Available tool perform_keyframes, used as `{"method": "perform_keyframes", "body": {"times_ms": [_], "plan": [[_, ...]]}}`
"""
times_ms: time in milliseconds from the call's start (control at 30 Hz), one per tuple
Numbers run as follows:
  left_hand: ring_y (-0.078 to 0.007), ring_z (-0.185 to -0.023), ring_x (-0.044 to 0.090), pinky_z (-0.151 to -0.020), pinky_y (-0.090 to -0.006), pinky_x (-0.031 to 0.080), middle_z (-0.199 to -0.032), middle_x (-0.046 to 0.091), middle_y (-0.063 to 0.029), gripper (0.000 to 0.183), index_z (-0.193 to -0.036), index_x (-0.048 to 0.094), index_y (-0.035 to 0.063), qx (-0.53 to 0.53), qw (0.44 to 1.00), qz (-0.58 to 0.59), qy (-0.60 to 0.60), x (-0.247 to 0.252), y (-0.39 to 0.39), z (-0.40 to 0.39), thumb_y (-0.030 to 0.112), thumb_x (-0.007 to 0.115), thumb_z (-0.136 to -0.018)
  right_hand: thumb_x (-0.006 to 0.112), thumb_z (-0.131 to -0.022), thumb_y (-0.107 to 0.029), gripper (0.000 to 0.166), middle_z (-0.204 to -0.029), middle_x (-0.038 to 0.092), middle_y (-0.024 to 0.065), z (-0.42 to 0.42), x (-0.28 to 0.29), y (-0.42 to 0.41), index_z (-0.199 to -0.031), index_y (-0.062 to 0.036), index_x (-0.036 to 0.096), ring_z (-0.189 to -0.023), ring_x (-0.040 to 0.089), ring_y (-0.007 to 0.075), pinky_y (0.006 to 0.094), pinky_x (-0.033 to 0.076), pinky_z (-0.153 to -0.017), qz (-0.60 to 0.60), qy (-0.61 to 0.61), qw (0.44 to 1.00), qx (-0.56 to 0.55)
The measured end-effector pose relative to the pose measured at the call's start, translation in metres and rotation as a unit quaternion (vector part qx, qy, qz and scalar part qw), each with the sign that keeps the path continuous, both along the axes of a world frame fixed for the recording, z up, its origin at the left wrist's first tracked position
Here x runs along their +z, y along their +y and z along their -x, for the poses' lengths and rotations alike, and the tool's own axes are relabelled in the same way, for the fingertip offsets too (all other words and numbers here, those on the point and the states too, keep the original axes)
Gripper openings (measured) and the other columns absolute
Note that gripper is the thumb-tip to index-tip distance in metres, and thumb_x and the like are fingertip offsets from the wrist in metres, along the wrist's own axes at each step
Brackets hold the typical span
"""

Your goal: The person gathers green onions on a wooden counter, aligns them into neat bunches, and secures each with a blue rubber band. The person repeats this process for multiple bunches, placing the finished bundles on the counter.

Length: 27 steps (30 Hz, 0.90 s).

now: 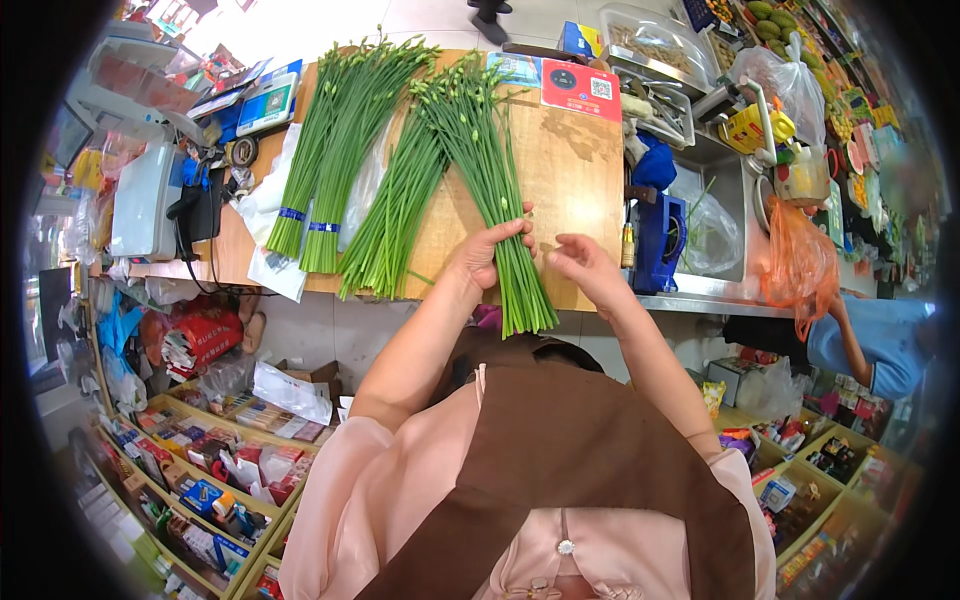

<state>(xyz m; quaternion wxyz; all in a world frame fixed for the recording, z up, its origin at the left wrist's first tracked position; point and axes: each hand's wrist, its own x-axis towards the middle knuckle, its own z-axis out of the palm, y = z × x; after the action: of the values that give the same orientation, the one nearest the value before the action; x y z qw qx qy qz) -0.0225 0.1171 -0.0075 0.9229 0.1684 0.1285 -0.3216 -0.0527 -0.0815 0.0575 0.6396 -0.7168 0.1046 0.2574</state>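
My left hand (484, 251) is wrapped around a bunch of flowering garlic chives (480, 157), its cut stem ends jutting past the table's near edge toward me. To the right of those stems, my right hand (585, 266) hovers with fingers apart and slightly curled, holding nothing. A loose pile of chives (397, 202) lies on the wooden table (562, 195) left of the held bunch, and their bud ends overlap. Farther left rest two bundles, a nearer one (352, 142) and an outer one (311, 142), each bound near the base with blue tape.
A blue tape dispenser (660, 240) stands at the table's right edge, beside a metal sink (739, 217) holding a plastic bag. At left are a tape roll (244, 151) and a scale (268, 103). A red payment-code card (581, 88) lies at the back. A person in blue (870, 345) stands right.
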Motion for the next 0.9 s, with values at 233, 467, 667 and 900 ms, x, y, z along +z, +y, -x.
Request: {"method": "perform_keyframes", "body": {"times_ms": [233, 467, 667, 900], "plan": [[-0.0147, -0.071, 0.058, -0.064, -0.0298, 0.050, -0.083, 0.058, -0.0026, 0.044, -0.121, 0.050, 0.0036, 0.066, 0.978, -0.192, -0.056, 0.033, -0.033, -0.002, 0.008, 0.071, -0.082, 0.081, -0.069, -0.025, 0.098, -0.125, 0.054, 0.0203, 0.020, 0.009, 0.022, -0.142, 0.0082, 0.026, -0.114, 0.056, 0.0252, 0.0340, 0.045, -0.095, 0.005, 0.020, 0.990, 0.137], [-0.0108, -0.071, 0.060, -0.066, -0.0254, 0.050, -0.081, 0.063, -0.0018, 0.034, -0.109, 0.058, -0.0012, 0.152, 0.901, -0.344, -0.217, 0.086, -0.059, -0.010, 0.005, 0.074, -0.079, 0.082, -0.063, -0.022, 0.095, -0.116, 0.057, 0.0188, 0.014, 0.021, 0.029, -0.139, 0.0029, 0.031, -0.109, 0.059, 0.0280, 0.0352, 0.046, -0.093, 0.109, -0.172, 0.979, 0.009], [-0.0092, -0.078, 0.059, -0.073, -0.0247, 0.049, -0.087, 0.063, -0.0017, 0.039, -0.115, 0.056, -0.0026, 0.155, 0.844, -0.373, -0.353, 0.114, -0.079, -0.005, 0.001, 0.073, -0.079, 0.075, -0.072, -0.010, 0.068, -0.115, 0.062, 0.0122, -0.003, 0.003, 0.030, -0.132, -0.0038, 0.046, -0.108, 0.060, 0.0226, 0.0339, 0.048, -0.091, 0.014, -0.311, 0.942, -0.129], [-0.0116, -0.094, 0.058, -0.087, -0.0278, 0.048, -0.104, 0.062, -0.0034, 0.046, -0.119, 0.056, -0.0004, 0.084, 0.821, -0.423, -0.374, 0.065, -0.084, 0.011, 0.007, 0.077, -0.079, 0.066, -0.082, -0.013, 0.055, -0.116, 0.064, 0.0109, 0.000, -0.048, 0.021, -0.133, -0.0022, 0.048, -0.109, 0.060, 0.0185, 0.0312, 0.047, -0.094, -0.031, -0.315, 0.937, -0.146]]}}
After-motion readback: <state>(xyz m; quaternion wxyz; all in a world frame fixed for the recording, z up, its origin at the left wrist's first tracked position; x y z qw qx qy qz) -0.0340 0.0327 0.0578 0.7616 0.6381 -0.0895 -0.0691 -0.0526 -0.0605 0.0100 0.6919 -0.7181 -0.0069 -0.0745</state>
